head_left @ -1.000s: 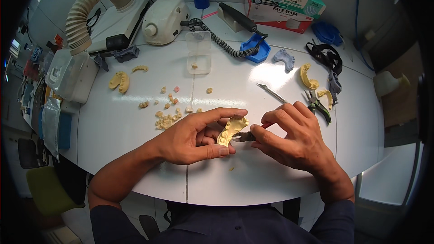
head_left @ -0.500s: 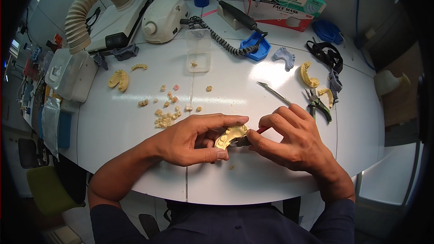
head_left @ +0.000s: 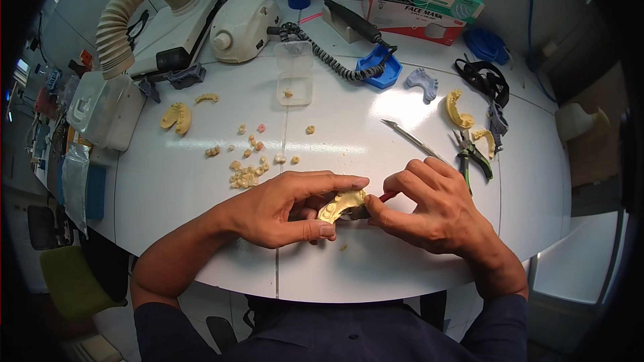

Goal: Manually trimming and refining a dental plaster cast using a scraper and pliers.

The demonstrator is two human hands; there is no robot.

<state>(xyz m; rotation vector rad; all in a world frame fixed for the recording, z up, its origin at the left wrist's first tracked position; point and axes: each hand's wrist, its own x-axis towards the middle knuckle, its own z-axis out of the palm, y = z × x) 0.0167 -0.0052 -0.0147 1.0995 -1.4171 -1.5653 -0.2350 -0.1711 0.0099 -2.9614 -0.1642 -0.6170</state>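
Note:
My left hand (head_left: 285, 206) is closed around a yellow plaster dental cast (head_left: 330, 212), with the fingers along its far side and the thumb at its near end. My right hand (head_left: 429, 206) pinches a slim red-handled tool (head_left: 387, 196). A dark metal part of that tool (head_left: 360, 212) lies against the cast's right, near side, and its tip is hidden. Beyond my right hand a silver scalpel-like instrument (head_left: 412, 139) lies on the table. Small tooth-coloured crowns (head_left: 247, 174) are heaped to the left of the cast. A yellow shaving (head_left: 343, 247) lies near me.
Green-and-black pliers (head_left: 476, 159) and a horseshoe-shaped yellow cast (head_left: 457, 110) lie at the right. Further back stand a blue tray (head_left: 380, 70), a handpiece (head_left: 352, 21) and its control unit (head_left: 245, 30). A clear lidded box (head_left: 295, 90) and another cast (head_left: 176, 118) lie left of centre.
My right hand has shifted slightly down and the cast has tilted a little in my left hand. Both hands keep their holds.

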